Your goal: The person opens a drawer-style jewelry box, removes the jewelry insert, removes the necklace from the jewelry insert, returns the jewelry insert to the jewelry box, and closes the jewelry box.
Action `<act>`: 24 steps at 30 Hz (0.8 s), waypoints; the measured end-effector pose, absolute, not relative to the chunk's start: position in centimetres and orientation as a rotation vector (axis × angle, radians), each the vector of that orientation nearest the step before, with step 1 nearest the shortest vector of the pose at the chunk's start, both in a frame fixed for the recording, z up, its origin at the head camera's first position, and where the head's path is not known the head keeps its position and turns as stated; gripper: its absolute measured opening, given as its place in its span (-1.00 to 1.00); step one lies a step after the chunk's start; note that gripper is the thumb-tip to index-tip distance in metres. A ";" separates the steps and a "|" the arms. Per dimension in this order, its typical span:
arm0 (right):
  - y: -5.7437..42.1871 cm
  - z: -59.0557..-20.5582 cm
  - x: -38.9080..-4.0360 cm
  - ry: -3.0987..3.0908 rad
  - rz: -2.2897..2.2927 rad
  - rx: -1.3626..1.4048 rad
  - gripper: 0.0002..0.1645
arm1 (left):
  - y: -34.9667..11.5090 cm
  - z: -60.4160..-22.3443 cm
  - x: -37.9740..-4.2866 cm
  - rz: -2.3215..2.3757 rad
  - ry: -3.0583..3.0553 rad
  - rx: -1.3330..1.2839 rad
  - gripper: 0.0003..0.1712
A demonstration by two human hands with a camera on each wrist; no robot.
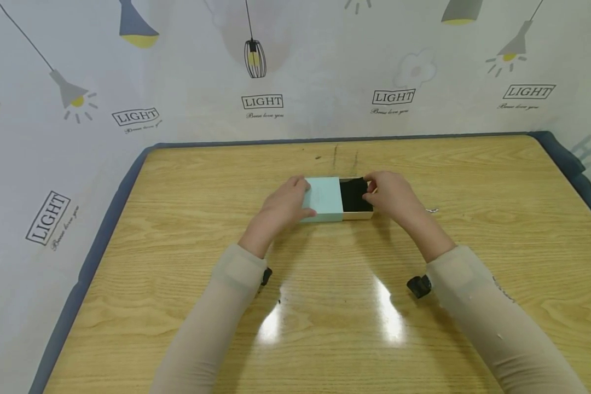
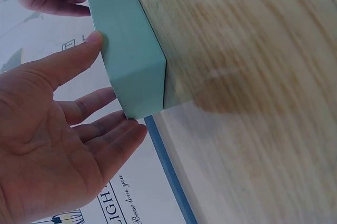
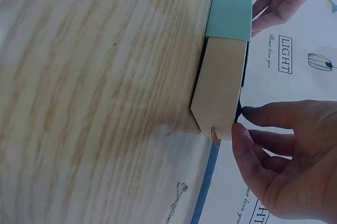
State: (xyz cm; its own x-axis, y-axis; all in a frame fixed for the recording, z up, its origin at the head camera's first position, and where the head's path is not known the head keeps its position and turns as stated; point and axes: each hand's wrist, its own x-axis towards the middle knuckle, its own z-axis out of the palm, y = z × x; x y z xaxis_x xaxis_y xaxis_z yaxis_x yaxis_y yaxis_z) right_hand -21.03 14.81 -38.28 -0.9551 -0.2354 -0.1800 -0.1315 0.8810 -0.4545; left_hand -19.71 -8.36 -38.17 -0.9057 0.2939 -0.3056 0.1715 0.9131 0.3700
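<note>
A mint-green box sleeve point(image 1: 323, 198) lies on the table with its cream inner drawer point(image 1: 357, 215) pulled partway out to the right. Inside the drawer shows a black sheet-like insert point(image 1: 353, 195). My left hand point(image 1: 287, 203) holds the sleeve at its left end, thumb on the near edge and fingers toward the far side. At the drawer's right end, my right hand point(image 1: 391, 192) pinches the insert's edge between thumb and forefinger. A small ribbon tab point(image 3: 215, 136) sticks out of the drawer's end face in the right wrist view.
A thin silver chain point(image 3: 178, 200) lies on the wooden table point(image 1: 325, 306), just right of my right hand. Behind the table's far edge hangs a pale lamp-print cloth point(image 1: 320, 65) with a blue border. Dark wrist-worn pieces point(image 1: 418, 286) sit below the sleeves.
</note>
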 end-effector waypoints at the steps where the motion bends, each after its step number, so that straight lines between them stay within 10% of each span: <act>1: 14.8 -38.2 -21.0 2.821 -0.655 -0.278 -0.44 | -8.4 -38.1 -19.7 0.475 2.715 0.345 -0.22; 24: 13.6 -37.7 -20.8 2.745 -0.488 -0.353 -0.43 | -8.5 -38.1 -19.6 0.481 2.714 0.347 -0.23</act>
